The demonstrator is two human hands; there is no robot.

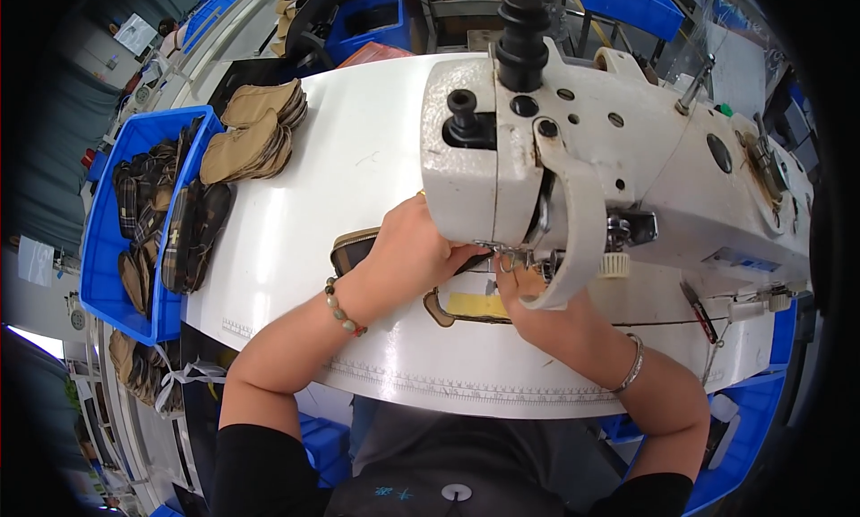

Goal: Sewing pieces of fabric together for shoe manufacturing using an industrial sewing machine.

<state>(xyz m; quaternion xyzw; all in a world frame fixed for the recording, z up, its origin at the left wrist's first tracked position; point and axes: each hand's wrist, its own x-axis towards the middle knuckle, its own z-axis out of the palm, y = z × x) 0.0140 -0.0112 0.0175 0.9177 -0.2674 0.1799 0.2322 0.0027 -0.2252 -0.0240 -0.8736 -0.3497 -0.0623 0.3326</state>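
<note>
A brown and dark zippered pouch point(352, 251) lies on the white sewing machine table, partly under my left hand point(408, 248). The thumb and fingers of that hand pinch its dark edge beside the presser foot point(511, 252). My right hand point(542, 304) is bent in close to the needle area from the other side. Its fingers look closed, but the machine's white guard point(582, 221) covers part of them, so what they grip is hidden. Below the hands, a tan-ended strip point(439, 309) runs along a yellow patch point(477, 305) on the table.
The white sewing machine head point(627, 141) fills the right side. A blue bin point(148, 212) with plaid pouches stands at the left, beside stacked tan pieces point(255, 132). Thread snips point(700, 311) lie at the right. A printed ruler point(448, 388) follows the front edge.
</note>
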